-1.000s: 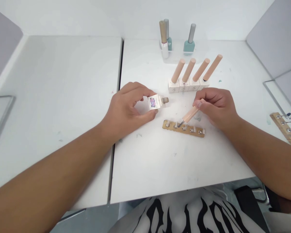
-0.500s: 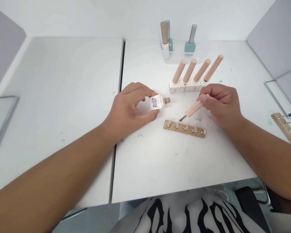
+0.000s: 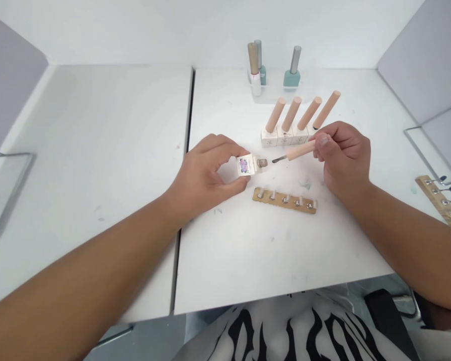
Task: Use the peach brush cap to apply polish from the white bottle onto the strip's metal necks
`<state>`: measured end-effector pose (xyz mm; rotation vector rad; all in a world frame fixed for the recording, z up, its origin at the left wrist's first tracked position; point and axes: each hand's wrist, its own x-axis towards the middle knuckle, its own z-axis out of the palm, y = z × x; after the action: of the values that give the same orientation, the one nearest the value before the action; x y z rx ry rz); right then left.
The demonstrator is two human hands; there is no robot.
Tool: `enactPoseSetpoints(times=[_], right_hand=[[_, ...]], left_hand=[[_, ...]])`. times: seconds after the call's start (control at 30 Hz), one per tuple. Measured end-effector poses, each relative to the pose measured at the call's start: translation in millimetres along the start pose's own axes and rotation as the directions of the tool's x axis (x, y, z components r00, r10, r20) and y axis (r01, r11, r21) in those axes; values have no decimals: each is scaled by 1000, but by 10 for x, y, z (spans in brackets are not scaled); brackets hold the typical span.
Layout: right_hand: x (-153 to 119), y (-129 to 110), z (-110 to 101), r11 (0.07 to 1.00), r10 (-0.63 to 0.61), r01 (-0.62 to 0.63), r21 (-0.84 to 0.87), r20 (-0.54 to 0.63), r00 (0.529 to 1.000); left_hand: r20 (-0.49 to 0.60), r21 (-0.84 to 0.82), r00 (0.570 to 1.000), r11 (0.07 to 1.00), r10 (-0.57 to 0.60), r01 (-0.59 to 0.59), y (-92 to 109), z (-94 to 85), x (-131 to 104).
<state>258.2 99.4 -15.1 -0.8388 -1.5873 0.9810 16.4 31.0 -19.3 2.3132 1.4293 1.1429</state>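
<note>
Between thumb and fingers, my left hand (image 3: 210,175) grips a small white nail polish bottle (image 3: 245,165) with a flower print, tilted so its uncapped neck points right. My right hand (image 3: 342,160) pinches the peach handle of a nail polish brush (image 3: 300,150). The dark, wet-looking bristles are just right of the bottle mouth, apart from it. Below both hands lies a wooden strip (image 3: 284,200) carrying several clear nail tips on round metal mounts.
Several white bottles with peach caps (image 3: 284,135) stand in a row behind my right hand. Further back, a clear tray (image 3: 272,95) holds teal bottles and a white one. At right is another wooden strip (image 3: 438,200) with dark-painted tips. A gap (image 3: 190,100) divides the tabletops.
The brush has moved up and left, from above the wooden strip to near the bottle mouth, and its handle lies flatter. My left hand still holds the bottle, barely shifted.
</note>
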Motion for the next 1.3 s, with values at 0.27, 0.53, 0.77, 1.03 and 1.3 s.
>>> enactPoseSetpoints(times=[0.27, 0.53, 0.77, 1.03, 1.3], right_hand=[[-23, 27, 10, 996, 15, -12, -87, 28, 1000], [-34, 41, 33, 990, 12, -4, -144, 52, 999], [-48, -4, 106, 982, 3, 20, -186, 124, 992], [-45, -27, 117, 972, -19, 51, -229, 137, 990], [-40, -45, 125, 967, 21, 20, -255, 157, 987]], left_hand=[[3, 16, 1000, 1000, -6, 5, 15, 4, 9], [-6, 11, 1000, 1000, -15, 15, 2, 1, -1], [16, 29, 1000, 999, -20, 20, 30, 26, 13], [-11, 28, 1000, 1000, -9, 10, 49, 30, 31], [1, 15, 1000, 1000, -19, 19, 38, 20, 28]])
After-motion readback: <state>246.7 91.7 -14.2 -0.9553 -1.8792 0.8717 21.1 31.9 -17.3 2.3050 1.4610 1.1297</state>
